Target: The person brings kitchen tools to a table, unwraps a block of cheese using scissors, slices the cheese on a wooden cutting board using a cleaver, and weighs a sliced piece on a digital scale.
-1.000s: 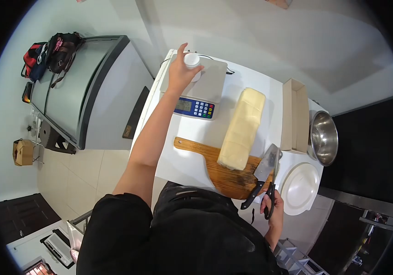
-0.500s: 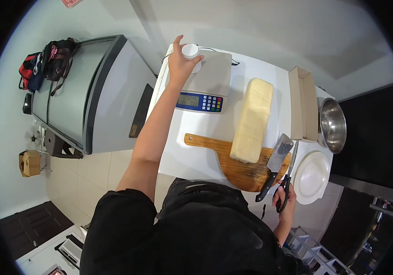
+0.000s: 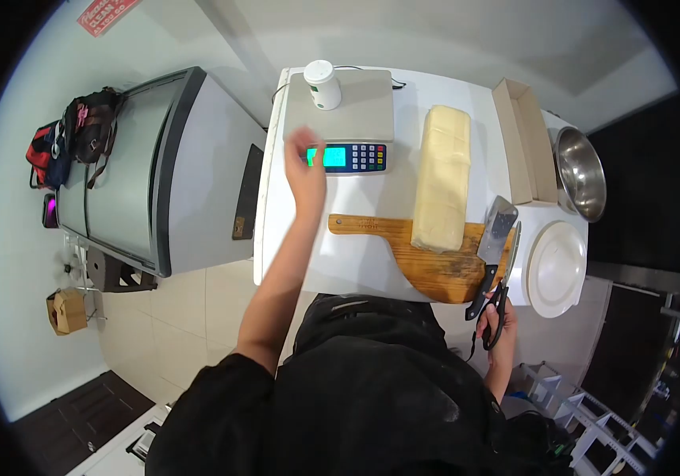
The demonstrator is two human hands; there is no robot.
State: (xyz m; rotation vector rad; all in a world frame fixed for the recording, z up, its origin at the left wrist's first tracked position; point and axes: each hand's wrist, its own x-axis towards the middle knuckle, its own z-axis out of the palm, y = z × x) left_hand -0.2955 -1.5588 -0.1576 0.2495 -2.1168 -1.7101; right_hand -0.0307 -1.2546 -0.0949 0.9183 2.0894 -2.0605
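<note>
A white lidded bottle [image 3: 322, 86] stands upright on the plate of the digital scale [image 3: 364, 99], whose display glows green. Over the left end of the scale's panel is my left hand [image 3: 306, 159], off the bottle, its fingers blurred by motion. My right hand [image 3: 503, 320] grips the black-handled scissors [image 3: 496, 316] at the table's front edge. A long pale yellow block [image 3: 445, 174] in clear wrap lies partly on the wooden cutting board [image 3: 427, 270]. Beside the scissors, a wide-bladed knife [image 3: 496, 234] with a black handle rests across the board's right side.
On the white table's [image 3: 340, 266] right side are a long open cardboard box [image 3: 524, 143], a steel bowl [image 3: 582, 174] and white plates [image 3: 556, 268]. A glass-topped freezer [image 3: 130, 174] with bags [image 3: 94, 123] on it stands to the left.
My left hand has let go of the white bottle and moved down toward the display, which has turned green. The scissors are still in my right hand. The camera view has shifted.
</note>
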